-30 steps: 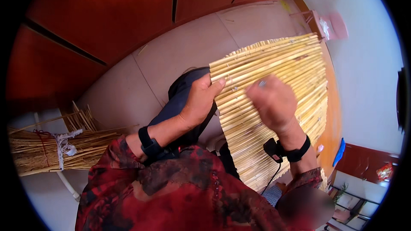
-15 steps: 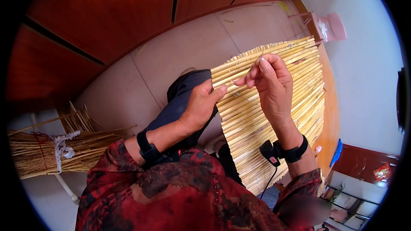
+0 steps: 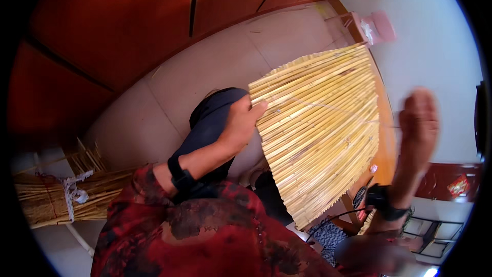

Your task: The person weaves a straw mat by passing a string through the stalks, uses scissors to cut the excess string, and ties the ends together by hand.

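Note:
A mat of yellow reed stalks (image 3: 323, 138), laid side by side and bound together, slants across my lap and beyond. My left hand (image 3: 241, 125) is closed on its left edge, thumb on top and the fingers hidden beneath. Out past the mat's right side, my right hand (image 3: 419, 128) is raised and smeared by motion. A thin, pale thread (image 3: 333, 107) stretches from the upper left of the mat toward this hand, which appears closed on it. Whether a needle is in those fingers is too blurred to see.
A bundle of dry stalks (image 3: 87, 197) tied with white cloth lies at the left. Brown-red cabinet doors (image 3: 118, 25) line the far side. A wooden table edge (image 3: 388, 146) runs along the right, and a pink chair (image 3: 380, 26) stands beyond. A black cable (image 3: 333, 218) trails below my right wrist.
My right hand has swung from above the mat out to the right, drawing the thread long across the stalks. The left hand keeps its hold on the mat's edge.

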Demonstrator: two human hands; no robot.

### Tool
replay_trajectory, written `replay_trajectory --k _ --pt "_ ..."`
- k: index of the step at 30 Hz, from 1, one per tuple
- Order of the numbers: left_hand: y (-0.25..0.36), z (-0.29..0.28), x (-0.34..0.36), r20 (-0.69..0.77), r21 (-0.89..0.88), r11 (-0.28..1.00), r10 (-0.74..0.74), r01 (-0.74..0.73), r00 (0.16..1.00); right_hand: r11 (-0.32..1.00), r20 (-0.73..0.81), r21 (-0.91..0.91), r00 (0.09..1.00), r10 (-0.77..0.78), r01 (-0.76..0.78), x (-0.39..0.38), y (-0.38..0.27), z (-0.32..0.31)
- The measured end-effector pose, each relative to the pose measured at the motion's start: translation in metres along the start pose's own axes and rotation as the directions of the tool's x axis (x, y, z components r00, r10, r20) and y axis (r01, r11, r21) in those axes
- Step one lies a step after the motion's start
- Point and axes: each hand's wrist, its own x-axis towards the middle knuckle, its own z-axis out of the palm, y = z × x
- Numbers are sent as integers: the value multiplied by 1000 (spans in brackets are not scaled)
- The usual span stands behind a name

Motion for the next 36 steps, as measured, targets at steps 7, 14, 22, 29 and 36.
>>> replay_trajectory --k 7,14,22,29,36 --pt "3 4 -12 4 -130 982 -137 136 991 673 663 -635 714 225 378 -23 48 70" --pt "-3 1 -10 -7 -138 973 -188 186 982 512 755 -556 655 -18 655 -14 78 66" --pt "-4 13 -12 -69 -288 944 -186 159 980 476 778 -528 625 -61 703 -26 105 105" --pt "-9 15 -8 -115 -369 919 -194 139 974 910 649 -321 639 412 -261 -11 106 101" --pt "-15 19 -2 -117 -409 895 -244 177 963 886 709 -433 544 449 -166 -15 101 96"
